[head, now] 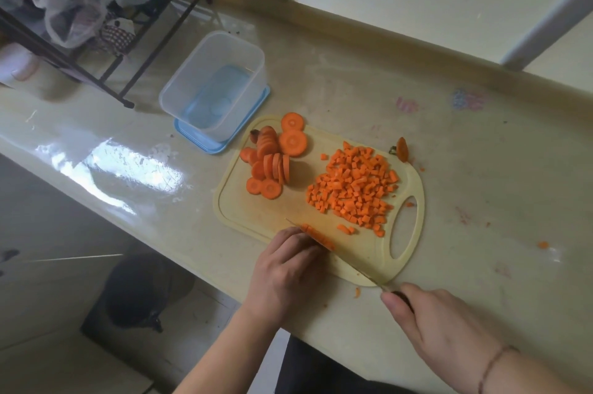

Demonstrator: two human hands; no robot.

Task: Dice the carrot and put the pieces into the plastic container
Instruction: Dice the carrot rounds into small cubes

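On the cutting board (369, 262), near its front edge, carrot strips (317, 237) are pressed down by the curled fingers (301, 241) of the left hand (282, 268); the knife (362, 271) is gripped at its handle by the clenched right hand (436, 326), its blade laid against the strips; diced carrot (353, 188) is heaped on the board's right half, carrot slices (272, 159) on its left; beyond the board's far left corner, the plastic container (211, 85) is seen standing on a blue lid (224, 144), with no carrot in it.
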